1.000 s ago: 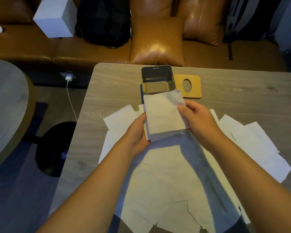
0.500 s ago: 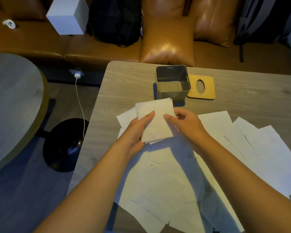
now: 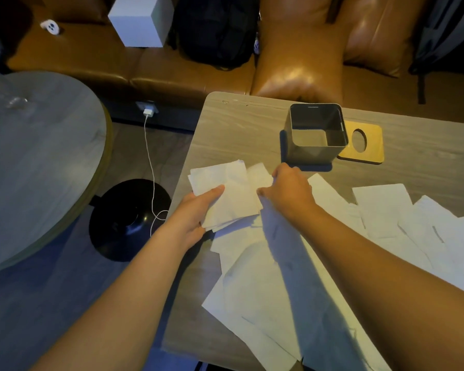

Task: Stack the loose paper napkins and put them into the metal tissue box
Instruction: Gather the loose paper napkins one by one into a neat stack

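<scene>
My left hand (image 3: pixel 194 212) holds a small stack of white paper napkins (image 3: pixel 232 196) by its near left edge, thumb on top. My right hand (image 3: pixel 288 192) pinches the stack's right side, fingers curled over it. The stack hovers low over the table's left part, near its left edge. Several loose napkins (image 3: pixel 386 210) lie spread flat to the right and toward me, partly under my forearms. The open metal tissue box (image 3: pixel 316 135) stands upright beyond my right hand, with nothing visible inside.
A wooden lid with an oval hole (image 3: pixel 362 144) lies flat right of the box. The wooden table (image 3: pixel 239 129) ends just left of the stack. A round table (image 3: pixel 38 156), a black table base (image 3: pixel 129 218) and a charger cable (image 3: pixel 150 156) are at left; a leather sofa is behind.
The napkin stack and both hands have come down and leftward from in front of the box toward the table's left edge. My right hand shifted onto the stack's right side.
</scene>
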